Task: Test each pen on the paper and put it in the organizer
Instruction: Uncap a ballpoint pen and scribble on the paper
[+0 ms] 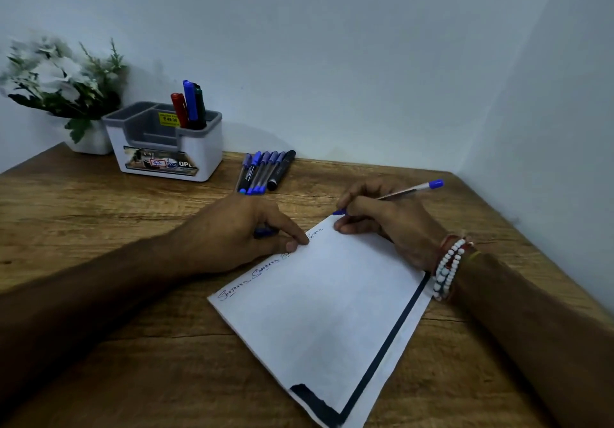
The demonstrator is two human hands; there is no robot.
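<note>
Pen (392, 196) in the right hand (382, 225) is meeting the far corner of the paper (325, 311), where the person is testing it at the end of a line of handwriting running along the sheet's left edge. The fingers are pinching the barrel near its tip. Its long axis is slanting up and to the right, so the blue tail end is pointing toward the wall and away from the organizer (206, 155).

The left hand (239, 235) is pressing the sheet's edge with thumb and forefinger while its other fingers are curling round a blue cap (264, 232), or so it appears, since most of that object is hidden.

The organizer is standing at the back left of the table (99, 211), well apart from the paper and nearer the left hand than the right. Three markers (189, 105) are standing upright in its rear right compartment. A row of loose pens (262, 172) is lying between it and the hands, so the right hand is facing a reach forward and leftward across them.
</note>
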